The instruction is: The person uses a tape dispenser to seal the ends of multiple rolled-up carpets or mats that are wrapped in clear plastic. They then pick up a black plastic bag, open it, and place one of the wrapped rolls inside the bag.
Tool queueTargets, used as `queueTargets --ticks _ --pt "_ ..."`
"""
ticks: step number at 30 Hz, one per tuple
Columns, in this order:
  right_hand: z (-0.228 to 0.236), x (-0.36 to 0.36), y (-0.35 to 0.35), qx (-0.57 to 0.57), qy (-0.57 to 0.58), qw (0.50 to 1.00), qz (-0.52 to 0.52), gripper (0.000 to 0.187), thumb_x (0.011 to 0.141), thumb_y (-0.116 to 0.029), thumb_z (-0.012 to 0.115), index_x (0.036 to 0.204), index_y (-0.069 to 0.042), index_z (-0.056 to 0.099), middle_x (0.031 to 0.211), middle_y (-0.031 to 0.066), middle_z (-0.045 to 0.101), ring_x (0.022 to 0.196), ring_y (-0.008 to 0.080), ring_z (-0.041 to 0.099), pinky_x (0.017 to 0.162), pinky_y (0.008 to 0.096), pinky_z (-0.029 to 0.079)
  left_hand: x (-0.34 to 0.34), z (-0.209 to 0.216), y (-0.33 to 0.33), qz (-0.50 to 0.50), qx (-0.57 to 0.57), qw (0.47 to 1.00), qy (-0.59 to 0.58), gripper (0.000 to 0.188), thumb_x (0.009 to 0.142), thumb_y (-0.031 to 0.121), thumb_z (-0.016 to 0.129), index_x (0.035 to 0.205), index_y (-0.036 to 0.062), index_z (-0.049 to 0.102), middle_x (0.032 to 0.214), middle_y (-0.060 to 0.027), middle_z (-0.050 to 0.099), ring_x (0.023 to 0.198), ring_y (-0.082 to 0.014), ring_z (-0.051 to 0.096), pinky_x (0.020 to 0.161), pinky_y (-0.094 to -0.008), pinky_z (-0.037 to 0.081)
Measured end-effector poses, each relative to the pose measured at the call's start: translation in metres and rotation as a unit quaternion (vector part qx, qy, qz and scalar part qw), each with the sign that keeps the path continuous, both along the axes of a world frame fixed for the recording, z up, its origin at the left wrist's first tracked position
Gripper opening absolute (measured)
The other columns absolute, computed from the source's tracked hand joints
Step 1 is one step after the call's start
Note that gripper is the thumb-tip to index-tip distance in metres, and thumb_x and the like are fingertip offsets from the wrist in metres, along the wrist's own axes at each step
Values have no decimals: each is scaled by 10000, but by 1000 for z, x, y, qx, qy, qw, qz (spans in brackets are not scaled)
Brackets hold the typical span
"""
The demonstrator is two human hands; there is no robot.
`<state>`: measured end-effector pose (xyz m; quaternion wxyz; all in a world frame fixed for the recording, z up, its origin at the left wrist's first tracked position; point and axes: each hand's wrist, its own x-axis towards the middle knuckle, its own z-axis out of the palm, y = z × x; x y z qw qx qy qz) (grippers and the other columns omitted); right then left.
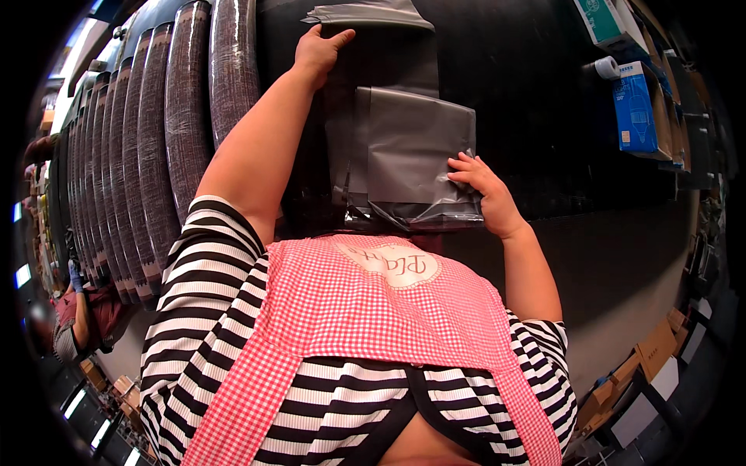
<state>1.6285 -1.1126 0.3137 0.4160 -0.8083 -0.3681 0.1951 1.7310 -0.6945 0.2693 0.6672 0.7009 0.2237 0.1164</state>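
A stack of folded grey plastic bags (420, 144) lies on the black table in front of me, with shiny, creased edges toward my apron. My right hand (488, 194) rests at the stack's right edge, its fingers stretched out over the top layer. Farther off, my left hand (317, 56) reaches to the near left edge of another grey plastic sheet (377, 14). Its thumb and forefinger are spread apart, and the other fingers are partly hidden. Between the two, a darker stretch of plastic (388, 66) lies flat.
Long rolls (186, 101) of brown patterned material in clear wrap stand along the left. At the far right are a blue box (639, 109), a green and white box (602, 23) and a small white roll (606, 67). Another person (85, 318) is at the far left.
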Motion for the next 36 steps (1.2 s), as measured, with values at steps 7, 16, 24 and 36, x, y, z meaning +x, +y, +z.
queueTargets --ticks 7,16,24,36 --pt "3 9 -3 -58 -47 997 20 431 810 125 502 1135 -58 718 1358 106 632 1361 316 504 1175 420 368 -1 1 1 -10 -81 997 12 434 889 209 782 1240 20 610 1148 -93 703 1027 -185 640 891 -336 508" --pt "38 55 -6 -107 257 954 112 623 721 -15 650 1342 -56 617 1381 132 613 1370 282 500 1160 411 372 -6 25 -12 -48 -124 990 -55 334 946 130 699 1230 2 578 1169 -122 677 1039 -206 634 913 -343 521" --pt "40 124 52 70 253 965 -27 774 642 -403 904 1207 37 612 1069 80 650 998 180 596 903 344 480 -93 217 -69 -189 -150 899 -365 228 978 21 618 1204 30 590 1135 -69 689 1071 -154 640 946 -317 522" --pt "1 106 116 147 508 837 -140 824 852 -332 784 1505 -27 386 1388 115 554 1267 246 526 1086 363 393 173 294 134 -42 71 941 -327 418 937 229 728 1274 28 584 1156 -79 689 1024 -191 656 858 -367 546"
